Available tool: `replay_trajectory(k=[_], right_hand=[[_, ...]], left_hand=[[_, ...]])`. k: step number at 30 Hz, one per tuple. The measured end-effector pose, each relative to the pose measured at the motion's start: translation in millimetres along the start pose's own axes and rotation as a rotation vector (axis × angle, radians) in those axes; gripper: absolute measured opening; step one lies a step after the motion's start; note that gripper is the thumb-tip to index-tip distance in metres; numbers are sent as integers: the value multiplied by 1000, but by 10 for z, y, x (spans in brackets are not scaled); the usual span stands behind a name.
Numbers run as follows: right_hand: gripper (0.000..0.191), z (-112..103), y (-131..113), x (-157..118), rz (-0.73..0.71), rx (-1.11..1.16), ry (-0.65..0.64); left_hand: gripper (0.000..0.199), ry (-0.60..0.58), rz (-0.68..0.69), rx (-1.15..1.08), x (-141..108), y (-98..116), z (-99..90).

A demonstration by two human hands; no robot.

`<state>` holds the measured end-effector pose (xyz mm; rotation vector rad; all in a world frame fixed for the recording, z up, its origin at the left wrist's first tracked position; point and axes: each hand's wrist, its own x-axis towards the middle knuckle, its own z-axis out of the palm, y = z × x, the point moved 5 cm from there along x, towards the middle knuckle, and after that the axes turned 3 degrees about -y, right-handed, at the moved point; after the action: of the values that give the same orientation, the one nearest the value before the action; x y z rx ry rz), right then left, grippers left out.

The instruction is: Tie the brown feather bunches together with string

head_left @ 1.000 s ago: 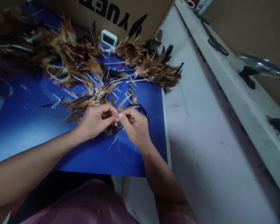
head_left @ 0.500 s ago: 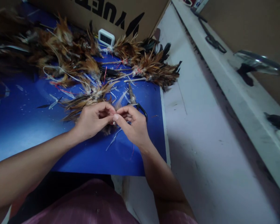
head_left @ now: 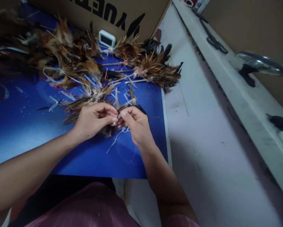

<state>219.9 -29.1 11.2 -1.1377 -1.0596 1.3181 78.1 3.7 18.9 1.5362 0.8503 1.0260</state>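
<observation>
Left hand [head_left: 91, 121] and right hand [head_left: 138, 126] closed at the fingertips, wispy feathers [head_left: 117, 102] pinched between them — this piece judged unfinished — with red-tied feather bundles [head_left: 159, 72] beyond the right hand apparently done, the feather heap [head_left: 63, 38] beyond the left hand apparently left to bind.

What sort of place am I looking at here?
Probably a small craft workspace, perhaps a workshop or a room at home: a blue table strewn with brown feather bundles, some bound with red ties, and a large cardboard box standing behind them.
</observation>
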Motion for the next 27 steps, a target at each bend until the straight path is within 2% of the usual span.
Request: replay_trajectory(k=[5,11,15,22,27], right_hand=[[19,1,23,11,25,101,7],[19,7,22,2,51,111,31],[17,5,26,1,39,111,29],[16,-9,21,-3,-6,26,-25],[21,8,29,-5,-1,0,-71]], left_hand=[[10,36,85,6,-23,41,-2],[10,63,190,60,-45,104,-12],[9,42,167,80,-49,95,-15],[10,-62,89,77,-15,77,20],[9,-180,-43,-95,-11,35,88]])
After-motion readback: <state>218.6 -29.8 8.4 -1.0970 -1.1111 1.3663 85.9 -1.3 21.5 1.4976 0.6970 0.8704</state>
